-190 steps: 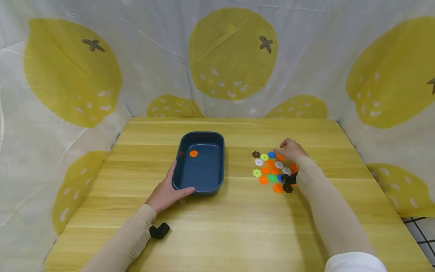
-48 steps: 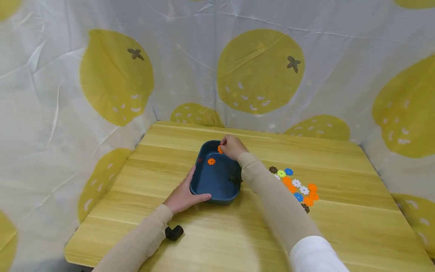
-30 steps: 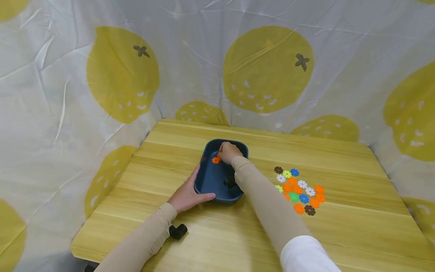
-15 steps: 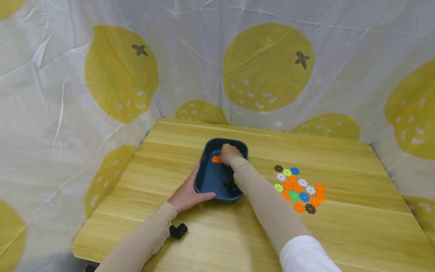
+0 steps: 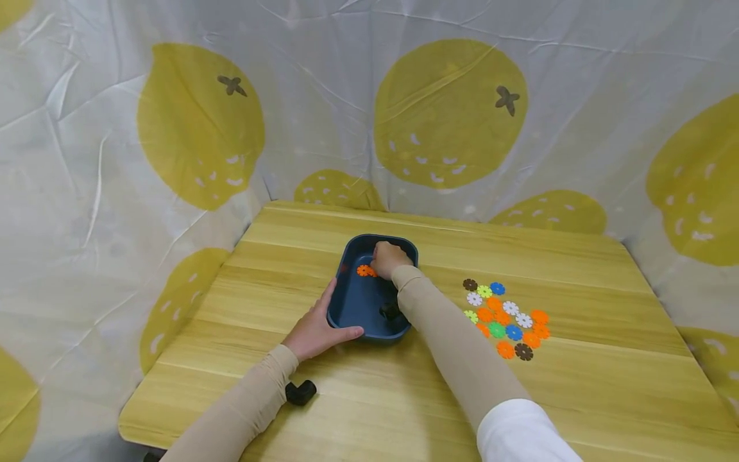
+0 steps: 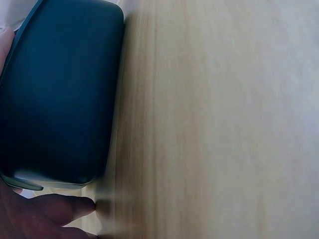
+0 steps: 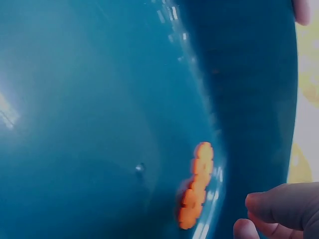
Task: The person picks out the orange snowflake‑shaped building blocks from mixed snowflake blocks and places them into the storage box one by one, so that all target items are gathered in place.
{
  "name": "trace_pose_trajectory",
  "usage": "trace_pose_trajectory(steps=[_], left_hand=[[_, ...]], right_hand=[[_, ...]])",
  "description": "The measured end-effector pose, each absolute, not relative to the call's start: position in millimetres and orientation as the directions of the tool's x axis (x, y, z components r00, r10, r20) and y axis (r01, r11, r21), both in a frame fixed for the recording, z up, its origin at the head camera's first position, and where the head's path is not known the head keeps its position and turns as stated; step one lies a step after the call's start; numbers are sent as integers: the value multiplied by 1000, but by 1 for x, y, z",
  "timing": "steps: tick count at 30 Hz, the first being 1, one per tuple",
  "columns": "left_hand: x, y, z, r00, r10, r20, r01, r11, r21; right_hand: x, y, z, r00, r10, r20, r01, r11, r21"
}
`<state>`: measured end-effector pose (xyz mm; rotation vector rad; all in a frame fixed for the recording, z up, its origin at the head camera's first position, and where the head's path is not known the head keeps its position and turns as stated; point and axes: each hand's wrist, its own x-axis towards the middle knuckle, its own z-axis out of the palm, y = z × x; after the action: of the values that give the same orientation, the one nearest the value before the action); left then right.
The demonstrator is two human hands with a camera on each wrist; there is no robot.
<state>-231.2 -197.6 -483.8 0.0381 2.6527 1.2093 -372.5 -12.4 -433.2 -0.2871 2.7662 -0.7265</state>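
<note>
My left hand [image 5: 317,330] rests at the near left corner of a dark blue tray [image 5: 365,314], straight fingers along its side wall and thumb on the near rim. Inside the tray is my right hand [image 5: 389,260], fingers bent downward. Two orange notched flower-shaped plastic discs [image 5: 366,271] lie side by side on the tray floor beside its fingertips. In the right wrist view, the right thumb [image 7: 284,204] and fingertips are apart from the orange discs [image 7: 195,186], with nothing visible between them.
Right of the tray, several flat notched discs lie on the wooden table [image 5: 600,378], among them a green disc [image 5: 496,330], a blue disc [image 5: 498,289] and a brown disc [image 5: 523,351]. A lemon-print curtain [image 5: 323,96] hangs behind and beside the table.
Earlier my right hand was at the discs on the table; it then carried an orange disc into the tray, lowered it beside the first one and let go. The left hand stayed at the tray.
</note>
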Motion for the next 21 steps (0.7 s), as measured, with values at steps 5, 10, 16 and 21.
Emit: trace_pose_trajectory(steps=[5, 10, 16, 21], left_hand=[[-232, -198, -485, -972, 127, -196, -67, 652, 756], [-233, -198, -486, -972, 130, -194, -64, 651, 757], [-233, -199, -486, -973, 128, -192, -60, 662, 747], [-233, -199, -486, -972, 123, -201, -71, 660, 748]], right_hand=[[-372, -8, -426, -936, -296, -189, -154, 829, -538], [-370, -1, -416, -937, -321, -134, -199, 810, -552], [-366, 10, -403, -947, -310, -82, -217, 809, -546], [-364, 25, -393, -949, -305, -82, -211, 806, -553]])
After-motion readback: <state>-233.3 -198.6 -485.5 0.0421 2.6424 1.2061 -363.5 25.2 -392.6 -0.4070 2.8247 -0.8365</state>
